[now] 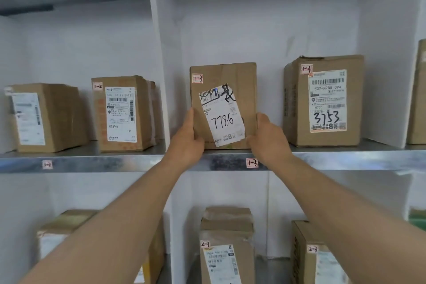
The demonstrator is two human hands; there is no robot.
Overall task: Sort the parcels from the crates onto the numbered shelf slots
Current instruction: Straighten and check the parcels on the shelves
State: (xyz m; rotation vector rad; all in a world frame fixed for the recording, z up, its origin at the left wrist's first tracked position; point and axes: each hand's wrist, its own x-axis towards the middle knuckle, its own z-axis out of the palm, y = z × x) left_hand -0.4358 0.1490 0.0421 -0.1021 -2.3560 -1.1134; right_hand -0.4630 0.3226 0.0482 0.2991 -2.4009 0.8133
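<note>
A brown cardboard parcel (227,80) with a white label reading 7786 and a small 1-3 tag stands upright on the metal shelf (345,157), in the slot tagged 1-3 (252,163). My left hand (186,138) grips its lower left edge, thumb on the front face. My right hand (267,136) grips its lower right edge. Another 1-3 parcel (322,99), marked 3753, stands to the right in the same bay.
Two parcels (122,110) stand in the 1-2 bay to the left, beyond a white divider (159,57). The lower shelf holds parcels tagged 2-3 (226,249) and a box at the lower left (60,233). Another box edge (418,99) shows at far right.
</note>
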